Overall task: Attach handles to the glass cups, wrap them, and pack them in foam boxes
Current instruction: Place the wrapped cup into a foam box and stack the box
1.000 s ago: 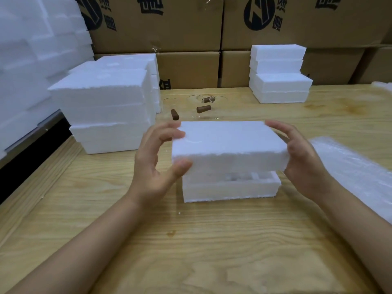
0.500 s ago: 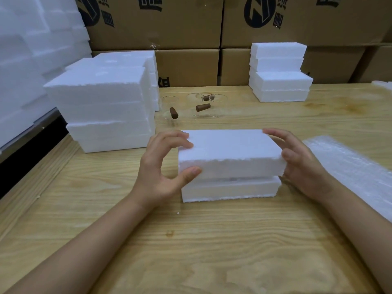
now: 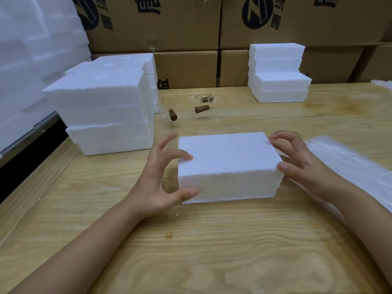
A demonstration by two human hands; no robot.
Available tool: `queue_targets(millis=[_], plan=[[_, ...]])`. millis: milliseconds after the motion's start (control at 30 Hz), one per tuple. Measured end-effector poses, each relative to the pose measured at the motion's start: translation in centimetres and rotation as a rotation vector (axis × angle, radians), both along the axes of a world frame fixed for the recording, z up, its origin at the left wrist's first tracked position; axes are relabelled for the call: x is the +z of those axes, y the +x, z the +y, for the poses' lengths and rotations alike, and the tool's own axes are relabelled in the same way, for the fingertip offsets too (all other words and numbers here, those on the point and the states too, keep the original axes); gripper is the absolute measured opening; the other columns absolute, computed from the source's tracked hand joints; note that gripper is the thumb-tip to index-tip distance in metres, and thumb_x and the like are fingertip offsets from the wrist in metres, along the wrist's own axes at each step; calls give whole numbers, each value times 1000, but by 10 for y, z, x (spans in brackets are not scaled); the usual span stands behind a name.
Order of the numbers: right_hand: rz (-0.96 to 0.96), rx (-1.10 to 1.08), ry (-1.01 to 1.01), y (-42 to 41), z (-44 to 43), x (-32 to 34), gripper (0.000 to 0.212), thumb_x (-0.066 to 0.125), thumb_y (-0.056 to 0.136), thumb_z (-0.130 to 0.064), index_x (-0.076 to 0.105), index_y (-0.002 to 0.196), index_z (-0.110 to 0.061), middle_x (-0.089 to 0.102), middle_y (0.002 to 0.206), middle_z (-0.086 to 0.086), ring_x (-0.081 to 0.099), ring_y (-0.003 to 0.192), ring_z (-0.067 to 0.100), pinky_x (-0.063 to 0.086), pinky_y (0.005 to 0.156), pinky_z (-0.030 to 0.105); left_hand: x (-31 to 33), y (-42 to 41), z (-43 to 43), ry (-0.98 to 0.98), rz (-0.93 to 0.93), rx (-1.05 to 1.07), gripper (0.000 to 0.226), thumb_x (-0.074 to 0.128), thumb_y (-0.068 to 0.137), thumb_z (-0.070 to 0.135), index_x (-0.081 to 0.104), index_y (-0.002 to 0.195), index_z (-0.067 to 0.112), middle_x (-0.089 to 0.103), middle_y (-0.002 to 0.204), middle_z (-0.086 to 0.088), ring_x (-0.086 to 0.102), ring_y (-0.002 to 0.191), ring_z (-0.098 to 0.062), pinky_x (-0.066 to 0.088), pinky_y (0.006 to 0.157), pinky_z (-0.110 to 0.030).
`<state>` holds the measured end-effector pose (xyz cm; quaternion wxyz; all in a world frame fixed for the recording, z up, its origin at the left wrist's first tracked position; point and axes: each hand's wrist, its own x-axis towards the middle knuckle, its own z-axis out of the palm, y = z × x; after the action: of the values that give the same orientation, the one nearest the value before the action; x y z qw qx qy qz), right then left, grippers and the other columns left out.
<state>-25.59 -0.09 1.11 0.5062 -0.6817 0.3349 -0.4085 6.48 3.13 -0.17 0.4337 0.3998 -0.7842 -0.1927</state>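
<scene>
**Item: box [image 3: 229, 164], white foam, closed.**
- Position: on the table [image 3: 191, 251], about mid-width, resting flat.
- Axis: the long axis runs left to right, roughly parallel to the near edge. The broad top faces up and a long side faces the viewer. A faint seam crosses that front face; its lower rim is ragged.

**Hands**
- Left hand [image 3: 157, 183]: grips the box's left end. The thumb is on the front face near the bottom corner and a curled fingertip is on the top edge. One finger stands free above the far left corner.
- Right hand [image 3: 301, 164]: grips the right end. The thumb is at the near top corner and curled fingers are at the far top corner.

**Room around the box**
- Near side: bare wood down to the near edge, crossed by both forearms.
- Far side: a strip of bare wood, then the cups [image 3: 216, 114]. They are clear and hard to count, with three brown handles [image 3: 202, 108] lying on their sides.
- Left: the left stack [image 3: 101, 111] of foam blocks stands by the left edge, close to the box's far left corner but apart from it.
- Right: a translucent sheet [image 3: 350, 166] lies just beside the box, running towards the right edge, with the right wrist over it.

**Further stock**
- The rear stack [image 3: 277, 73] of foam boxes stands at the far edge, right of centre and well apart from the box.
- A foam wall [image 3: 25, 60] stands beyond the left edge.
- Printed cartons [image 3: 169, 24] are piled behind the far edge.
</scene>
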Motion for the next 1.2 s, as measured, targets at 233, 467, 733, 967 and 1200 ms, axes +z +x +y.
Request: queue_targets(millis=[233,467,733,967,1200], plan=[[68,135,43,-4,2,1,63,77,62,-15,40,106,-42,63,113,-16,62,87,5,50,68,17,-1,8,-5,192,-198,-157,83,75,63,51,13,116,65,23,121,43,44,106,15,37,78,-2],[375,1,-167,6,3,-9,92,87,63,-18,17,113,-52,54,103,-32,62,72,8,51,63,19,0,11,-8,225,-182,-168,83,73,68,42,13,122,62,31,116,44,52,96,10,40,74,-4],[252,-42,-71,8,3,4,87,84,62,-12,28,116,-51,64,93,-24,67,77,8,52,63,18,11,15,-12,423,118,-225,87,85,56,26,41,124,57,53,122,31,57,115,-6,46,90,-18],[183,30,73,8,1,35,70,76,63,-39,36,116,-59,69,106,-15,68,96,10,52,72,15,40,23,-20,620,157,-290,91,77,58,35,36,138,46,64,126,6,63,113,-20,54,85,-29],[205,21,146,11,1,38,72,74,55,-49,37,115,-61,72,104,-8,70,91,13,52,67,14,40,27,-21,651,149,-272,84,74,58,42,41,134,53,64,125,8,63,111,-22,54,89,-37]])
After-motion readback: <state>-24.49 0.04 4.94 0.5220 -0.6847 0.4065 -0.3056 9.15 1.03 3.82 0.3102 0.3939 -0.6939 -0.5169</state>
